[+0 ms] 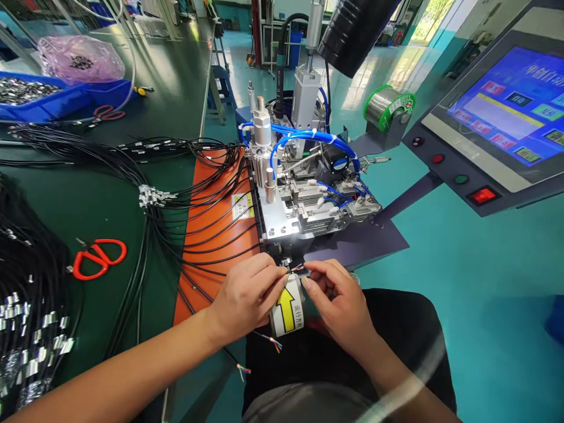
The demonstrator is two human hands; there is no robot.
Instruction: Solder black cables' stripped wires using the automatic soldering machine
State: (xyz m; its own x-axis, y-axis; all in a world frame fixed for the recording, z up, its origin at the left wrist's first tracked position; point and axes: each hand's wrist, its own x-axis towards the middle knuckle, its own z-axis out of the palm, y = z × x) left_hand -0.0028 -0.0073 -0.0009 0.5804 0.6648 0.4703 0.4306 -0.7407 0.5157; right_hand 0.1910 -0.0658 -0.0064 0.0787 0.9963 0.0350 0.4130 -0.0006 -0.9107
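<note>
My left hand [253, 291] pinches a black cable end [293, 270] with thin stripped wires pointing right. My right hand [339, 296] is curled at the wire tips, its index fingertip by them and its thumb slightly below; the exact contact is too small to make out. Just beneath both hands is a round metal part with a yellow arrow label [287, 311]. Directly beyond stands a metal wire machine [308, 200], with several black cables [215, 235] running into its left side. Two more cable ends with coloured wires [275, 343] hang below my left hand.
Red-handled scissors [99, 258] and cable bundles [35, 294] lie on the dark green table at left. Behind them are a blue tray of metal parts [30, 91] and a pink plastic bag [79, 59]. A solder spool [388, 108] and a control screen [506, 117] stand at right.
</note>
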